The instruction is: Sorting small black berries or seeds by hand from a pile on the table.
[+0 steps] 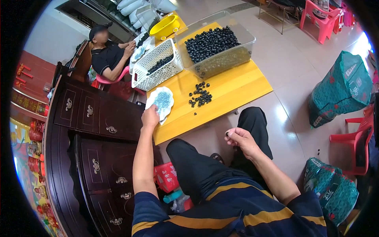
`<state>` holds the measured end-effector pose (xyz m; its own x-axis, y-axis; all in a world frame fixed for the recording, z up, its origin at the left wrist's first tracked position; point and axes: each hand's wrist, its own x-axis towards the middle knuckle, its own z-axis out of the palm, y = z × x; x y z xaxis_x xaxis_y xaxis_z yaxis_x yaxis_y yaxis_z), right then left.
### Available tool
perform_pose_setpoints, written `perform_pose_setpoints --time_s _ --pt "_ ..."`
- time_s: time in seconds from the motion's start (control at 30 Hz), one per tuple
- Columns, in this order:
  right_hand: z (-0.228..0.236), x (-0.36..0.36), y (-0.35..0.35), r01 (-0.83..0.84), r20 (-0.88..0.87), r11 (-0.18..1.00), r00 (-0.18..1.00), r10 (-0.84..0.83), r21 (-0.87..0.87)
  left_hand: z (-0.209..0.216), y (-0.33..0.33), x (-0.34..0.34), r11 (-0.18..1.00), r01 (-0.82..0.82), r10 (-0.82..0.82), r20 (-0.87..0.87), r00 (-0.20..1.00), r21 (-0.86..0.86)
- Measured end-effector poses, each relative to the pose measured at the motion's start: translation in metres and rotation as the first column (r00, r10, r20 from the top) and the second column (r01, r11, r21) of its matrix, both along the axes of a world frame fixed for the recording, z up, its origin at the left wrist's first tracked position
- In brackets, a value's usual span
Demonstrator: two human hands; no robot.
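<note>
My left hand (150,117) reaches to the near edge of a white scalloped plate (170,103) at the left side of the wooden table. On the plate lies a heap of small light-blue pieces (162,99). The fingertips of that hand are drawn together at the heap; what they pinch is too small to make out. Over my lap, away from the table, my right hand (242,140) pinches a small black round part (227,134) between thumb and fingers. Loose black round parts (200,96) lie scattered on the tabletop, right of the plate.
A clear plastic bin (246,51) full of black parts and a white perforated basket (140,81) stand on the yellow table (237,85). Beyond is a yellow basin (164,27). A co-worker (106,55) sits at far left. Dark drawers (90,114) flank me; teal bags (335,93) stand right.
</note>
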<state>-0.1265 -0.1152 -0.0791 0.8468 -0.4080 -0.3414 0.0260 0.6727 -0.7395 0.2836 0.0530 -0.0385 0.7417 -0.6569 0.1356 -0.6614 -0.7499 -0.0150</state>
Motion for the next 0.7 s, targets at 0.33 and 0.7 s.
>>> perform_pose_setpoints --time_s 0.33,0.7 --pt "0.0001 0.0002 0.0006 -0.003 0.003 1.000 1.000 0.003 -0.004 0.0026 0.0032 -0.0013 0.999 0.018 -0.022 -0.103 0.994 -0.034" --pt "-0.0039 0.0012 0.0008 -0.016 0.005 0.999 1.000 0.017 -0.028 0.0045 0.0004 0.0065 0.994 -0.027 -0.003 -0.288 0.958 -0.101"
